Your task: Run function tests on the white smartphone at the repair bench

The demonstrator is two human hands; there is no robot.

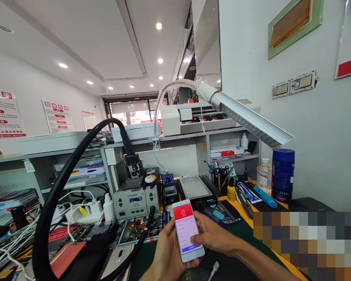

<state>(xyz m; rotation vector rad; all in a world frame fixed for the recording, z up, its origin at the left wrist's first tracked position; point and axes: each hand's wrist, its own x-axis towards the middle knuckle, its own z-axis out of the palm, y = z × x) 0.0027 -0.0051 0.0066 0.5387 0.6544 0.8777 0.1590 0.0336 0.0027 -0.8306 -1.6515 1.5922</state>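
Note:
A white smartphone (187, 230) with a lit red-and-white screen is held upright over the workbench. My left hand (166, 251) wraps around its left edge and back from below. My right hand (215, 236) comes in from the right, its thumb resting on the lower part of the screen and its fingers behind the phone's right side. A small white cable plug (214, 269) lies on the dark mat just under the phone.
A thick black hose (54, 203) arcs over the left side from a grey rework station (134, 201). A desk lamp bar (251, 121) hangs above on the right. Circuit boards (136, 230), a heating plate (194, 191), bottles, a blue can (283, 175) and tools crowd the bench.

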